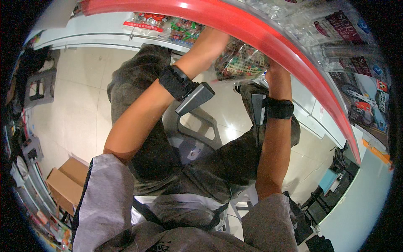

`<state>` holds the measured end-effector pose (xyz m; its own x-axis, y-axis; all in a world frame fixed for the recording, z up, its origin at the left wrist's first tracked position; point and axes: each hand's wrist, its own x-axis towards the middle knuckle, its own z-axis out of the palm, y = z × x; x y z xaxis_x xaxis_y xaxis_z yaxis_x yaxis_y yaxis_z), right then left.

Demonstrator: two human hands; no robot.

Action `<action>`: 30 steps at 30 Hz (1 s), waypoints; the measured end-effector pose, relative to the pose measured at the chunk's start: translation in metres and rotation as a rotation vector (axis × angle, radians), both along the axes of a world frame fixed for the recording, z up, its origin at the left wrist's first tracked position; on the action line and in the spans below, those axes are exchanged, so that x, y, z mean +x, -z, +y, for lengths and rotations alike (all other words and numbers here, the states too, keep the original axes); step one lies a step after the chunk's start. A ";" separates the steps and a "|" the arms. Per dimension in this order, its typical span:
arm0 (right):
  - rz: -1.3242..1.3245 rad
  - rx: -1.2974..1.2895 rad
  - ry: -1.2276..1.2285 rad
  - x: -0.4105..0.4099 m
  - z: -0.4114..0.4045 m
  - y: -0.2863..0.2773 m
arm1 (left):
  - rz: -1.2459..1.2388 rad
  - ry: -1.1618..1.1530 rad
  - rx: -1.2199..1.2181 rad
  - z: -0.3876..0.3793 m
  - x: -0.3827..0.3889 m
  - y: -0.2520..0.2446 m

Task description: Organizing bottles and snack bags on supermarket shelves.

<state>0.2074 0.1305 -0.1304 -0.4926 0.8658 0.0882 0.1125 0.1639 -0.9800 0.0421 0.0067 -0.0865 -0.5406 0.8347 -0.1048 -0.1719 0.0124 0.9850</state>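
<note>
A clear plastic bag (242,61) with printed writing and mixed green, red and pale contents hangs between my two hands, over the front edge of the white table. My left hand (215,41) reaches to its left side. My right hand (278,74) is at its right edge. A curved red band (270,34) crosses the view and hides most of the fingers of both hands. Left of my left hand lie a packet of green-and-red wrapped pieces (185,30) and a clear packet with a red strip (144,23).
Clear plastic packaging (333,37) with dark red print fills the upper right, above a box picturing a motorcycle (362,104). Black straps with grey devices (196,97) are on both wrists. A grey plastic stool (201,126) shows between my legs. A cardboard box (67,186) stands at left.
</note>
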 end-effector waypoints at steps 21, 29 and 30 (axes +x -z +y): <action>0.287 -0.302 -0.030 -0.003 -0.004 -0.014 | -0.083 -0.012 -0.045 0.001 0.007 -0.013; 0.099 0.021 -0.055 0.005 0.011 0.005 | -0.059 -0.019 -0.040 0.003 0.009 -0.013; 0.148 -0.062 -0.058 0.003 0.006 -0.004 | -0.073 -0.021 -0.067 0.003 0.009 -0.013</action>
<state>0.2103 0.1365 -0.1259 -0.5277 0.8421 0.1109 -0.0421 0.1044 -0.9936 0.0509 0.0098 -0.0733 -0.5468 0.8131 -0.1997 -0.2444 0.0731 0.9669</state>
